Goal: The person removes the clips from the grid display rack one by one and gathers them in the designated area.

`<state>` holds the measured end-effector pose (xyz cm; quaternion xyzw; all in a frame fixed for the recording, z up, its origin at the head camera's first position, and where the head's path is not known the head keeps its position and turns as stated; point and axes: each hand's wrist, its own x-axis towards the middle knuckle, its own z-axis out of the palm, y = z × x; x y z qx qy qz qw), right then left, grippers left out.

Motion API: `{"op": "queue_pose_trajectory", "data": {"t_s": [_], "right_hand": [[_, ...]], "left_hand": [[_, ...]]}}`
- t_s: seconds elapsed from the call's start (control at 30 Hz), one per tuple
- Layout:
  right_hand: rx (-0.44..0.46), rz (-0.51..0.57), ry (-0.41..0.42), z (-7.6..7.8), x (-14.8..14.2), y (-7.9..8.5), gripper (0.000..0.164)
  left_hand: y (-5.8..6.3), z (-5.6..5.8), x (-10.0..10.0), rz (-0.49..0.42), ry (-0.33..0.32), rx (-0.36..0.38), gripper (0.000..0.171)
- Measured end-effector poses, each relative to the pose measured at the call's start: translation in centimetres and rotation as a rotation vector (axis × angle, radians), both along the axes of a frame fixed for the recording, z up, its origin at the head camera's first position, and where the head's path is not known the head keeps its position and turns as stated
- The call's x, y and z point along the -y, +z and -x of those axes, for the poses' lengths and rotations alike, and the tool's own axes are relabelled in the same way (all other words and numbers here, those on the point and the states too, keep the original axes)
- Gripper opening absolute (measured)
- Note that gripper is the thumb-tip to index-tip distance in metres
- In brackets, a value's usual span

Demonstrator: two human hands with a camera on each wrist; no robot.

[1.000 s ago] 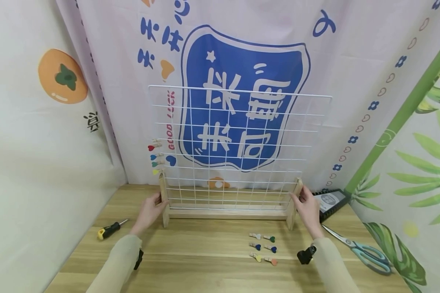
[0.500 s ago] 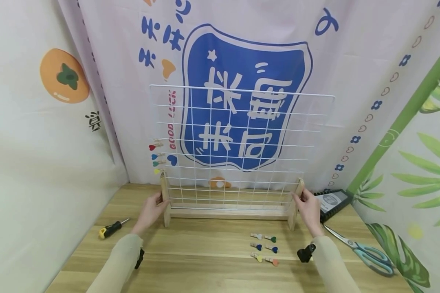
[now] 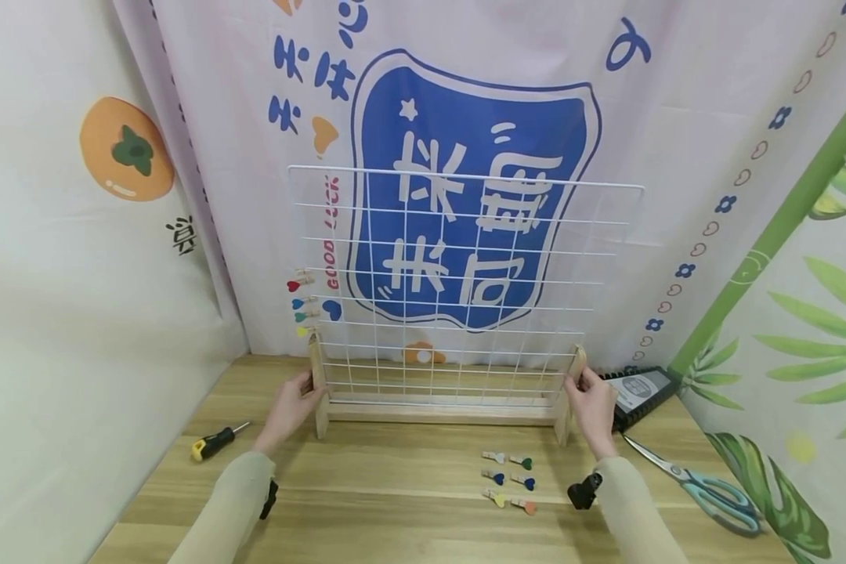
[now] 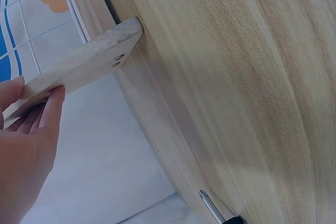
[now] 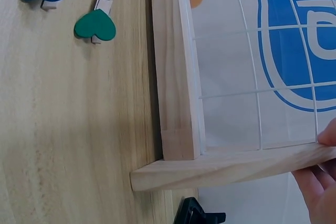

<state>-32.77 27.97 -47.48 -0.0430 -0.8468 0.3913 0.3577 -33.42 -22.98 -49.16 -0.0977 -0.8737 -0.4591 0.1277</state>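
The left hand (image 3: pixel 292 403) and right hand (image 3: pixel 595 403) each grip a wooden upright (image 3: pixel 322 424), so even, level pressure should best steady the wire grid (image 3: pixel 437 277) between them.

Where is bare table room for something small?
Widest: tabletop between left sleeve and loose heart clips, in front of the rack. Smaller: behind the screwdriver, beside the left hand. Crowded: around the right hand, scissors and black-edged object.
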Motion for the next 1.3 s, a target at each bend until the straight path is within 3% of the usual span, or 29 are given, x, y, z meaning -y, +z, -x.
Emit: {"op": "queue_pose_trajectory", "data": {"t_s": [0.23,0.4,0.53,0.67,0.8,1.03,1.17,1.3], "right_hand": [[-0.024,-0.002,-0.043,0.2,0.8,-0.2,0.023],[-0.028,0.003,-0.084,0.0,1.0,-0.3,0.024],[-0.022,0.013,-0.077,-0.2,0.9,-0.4,0.022],[-0.03,0.001,-0.079,-0.5,0.7,-0.5,0.024],[-0.042,-0.01,-0.096,-0.6,0.5,-0.4,0.028],[-0.049,-0.011,-0.092,-0.8,0.5,-0.3,0.029],[-0.054,-0.009,-0.085,-0.7,0.8,-0.3,0.03],[-0.072,-0.017,-0.082,-0.6,1.1,-0.4,0.032]], "left_hand": [[0.5,-0.5,0.7,0.004,0.01,0.043,0.045],[1.4,-0.4,1.3,-0.037,-0.045,0.056,0.051],[2.7,-0.5,2.4,-0.042,-0.076,0.065,0.058],[5.0,-0.6,4.0,0.01,-0.059,0.067,0.065],[8.2,-0.4,5.2,0.019,-0.033,0.036,0.066],[14.2,-0.1,4.7,-0.049,0.044,-0.103,0.058],[16.4,0.0,3.8,-0.087,0.071,-0.147,0.056],[17.7,0.0,3.3,-0.088,0.098,-0.163,0.053]]}}
